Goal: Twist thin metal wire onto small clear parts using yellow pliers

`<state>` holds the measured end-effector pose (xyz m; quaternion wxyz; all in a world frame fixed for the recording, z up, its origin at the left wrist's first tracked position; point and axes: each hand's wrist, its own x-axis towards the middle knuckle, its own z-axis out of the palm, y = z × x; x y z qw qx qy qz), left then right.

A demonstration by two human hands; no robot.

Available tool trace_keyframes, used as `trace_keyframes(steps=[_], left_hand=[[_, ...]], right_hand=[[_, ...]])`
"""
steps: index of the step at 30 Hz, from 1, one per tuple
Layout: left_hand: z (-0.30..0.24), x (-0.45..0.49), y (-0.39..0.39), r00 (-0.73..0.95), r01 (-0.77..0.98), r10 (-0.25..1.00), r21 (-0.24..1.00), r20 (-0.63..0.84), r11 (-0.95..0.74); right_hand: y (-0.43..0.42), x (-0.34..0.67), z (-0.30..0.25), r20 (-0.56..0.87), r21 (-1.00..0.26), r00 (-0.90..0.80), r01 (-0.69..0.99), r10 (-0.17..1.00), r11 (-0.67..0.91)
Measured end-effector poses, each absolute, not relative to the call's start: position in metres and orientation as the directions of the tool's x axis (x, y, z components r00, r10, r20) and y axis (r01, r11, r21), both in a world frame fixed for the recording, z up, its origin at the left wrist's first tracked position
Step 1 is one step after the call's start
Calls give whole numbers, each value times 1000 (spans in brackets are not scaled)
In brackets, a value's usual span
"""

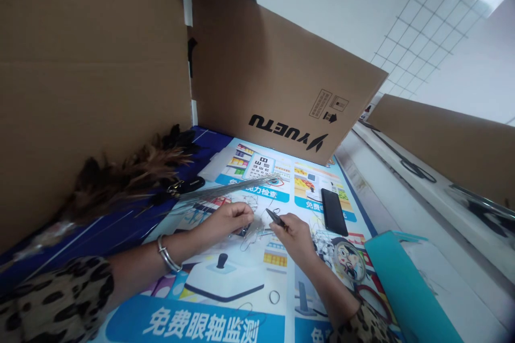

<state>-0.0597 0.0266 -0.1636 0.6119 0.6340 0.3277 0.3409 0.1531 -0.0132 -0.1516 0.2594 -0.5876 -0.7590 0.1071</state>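
Note:
My left hand point(230, 218), with a silver bangle point(167, 254) at the wrist, has thumb and fingers pinched together above the printed sheet point(225, 300). What sits in the pinch is too small to make out; fine wire strands point(250, 236) show just beside it. Across a small gap, my right hand point(296, 236) grips a dark tool with a tapered tip point(275, 217), pointing toward the left hand. Its handle is hidden in the fingers, so its exact kind is unclear. Behind both hands lies a bundle of thin silvery wires point(237, 186).
A black phone point(333, 212), clear tape roll point(349, 260) and teal case point(412, 284) lie rightward. Small ring point(274, 297) lies in front. Brown feathers point(132, 171) and black fob point(192, 185) lie left. Cardboard panels point(229, 64) stand behind and left; scissors point(418, 169) lie far right.

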Motion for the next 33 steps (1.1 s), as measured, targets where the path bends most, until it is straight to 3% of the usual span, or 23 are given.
trace_keyframes(steps=[9, 23, 33], left_hand=[[-168, -60, 29, 535, 34, 844, 997, 39, -68], [-157, -57, 23, 546, 101, 837, 988, 41, -115], [-152, -56, 21, 550, 128, 833, 980, 59, -153]], right_hand=[[-14, 154, -156, 265, -470, -165, 838, 950, 277], [-15, 150, -152, 205, -365, -246, 879, 947, 307], [-14, 151, -153, 220, -432, -264, 837, 939, 336]])
